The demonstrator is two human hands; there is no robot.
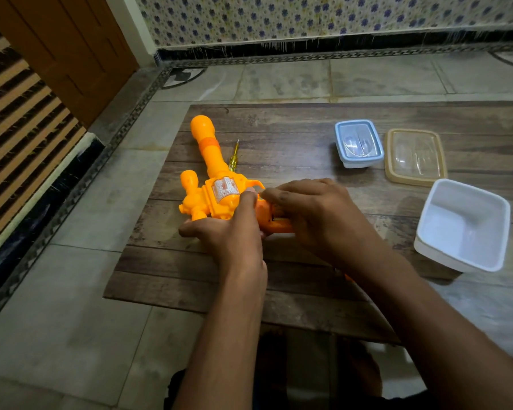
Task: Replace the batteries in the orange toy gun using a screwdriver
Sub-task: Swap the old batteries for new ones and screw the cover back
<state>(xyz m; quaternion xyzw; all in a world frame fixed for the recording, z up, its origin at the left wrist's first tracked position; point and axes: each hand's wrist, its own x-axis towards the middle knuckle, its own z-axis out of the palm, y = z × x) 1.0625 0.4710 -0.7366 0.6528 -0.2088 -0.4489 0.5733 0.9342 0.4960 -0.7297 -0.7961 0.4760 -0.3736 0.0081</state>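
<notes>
The orange toy gun (211, 170) lies on a brown wood-pattern mat (293, 276), barrel pointing away to the upper left. My left hand (228, 232) grips the gun's body from below, thumb pressed on its top near the silver sticker. My right hand (314, 214) covers the handle end, fingers curled over it; what the fingertips touch is hidden. A yellow-handled screwdriver (234, 159) lies on the mat just right of the barrel, partly tucked behind the gun. No batteries show.
A small box with a blue-rimmed lid (358, 143) and a loose beige-rimmed lid (415, 156) sit at the mat's far right. An open white container (464, 224) stands at the right edge. Tiled floor surrounds the mat; a wooden door and slatted panel are at left.
</notes>
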